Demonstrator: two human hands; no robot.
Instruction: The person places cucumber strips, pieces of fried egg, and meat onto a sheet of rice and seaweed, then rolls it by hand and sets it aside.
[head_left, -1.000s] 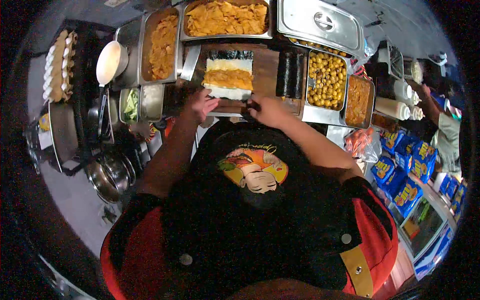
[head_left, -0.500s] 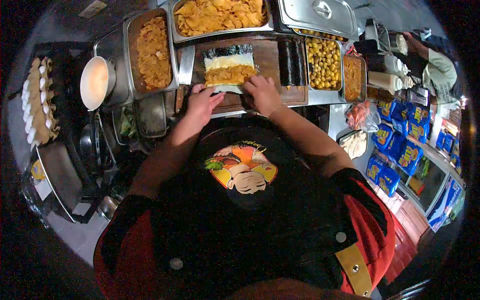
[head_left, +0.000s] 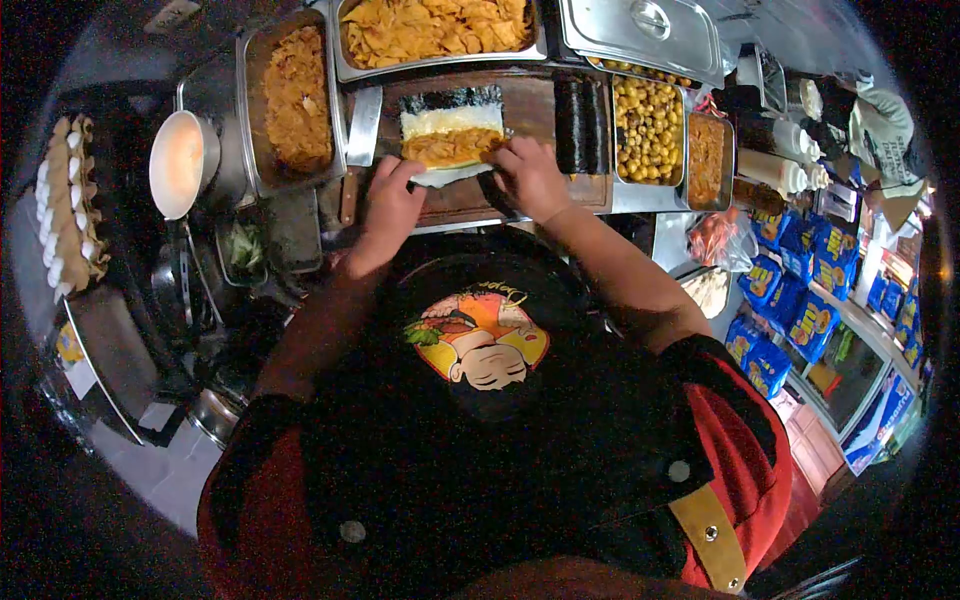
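Note:
An unrolled gimbap [head_left: 452, 122] lies on the wooden cutting board [head_left: 535, 105]: a black seaweed sheet with white rice and a band of orange-brown filling. My left hand [head_left: 393, 208] pinches its near left corner, fingers curled. At the near right corner my right hand [head_left: 530, 178] grips the edge, its fingertips partly hidden. The pale near edge is slightly raised between both hands. Dark finished seaweed rolls [head_left: 581, 125] lie side by side just right of it. A knife [head_left: 364, 128] rests left of the gimbap, blade pointing away.
Metal trays of orange-brown filling [head_left: 297, 105], folded orange sheets [head_left: 436, 28] and small round brown pieces [head_left: 648, 128] surround the board. A pan [head_left: 184, 165] and eggs [head_left: 70, 205] stand left. Squeeze bottles [head_left: 785, 172] and blue packets [head_left: 812, 325] are right. Another person's sleeve shows at far right.
Both hands have closed on the near edge of the gimbap; the left fingers were stretched out before. The near edge is lifted a little. The other person's arm at right has moved mostly away.

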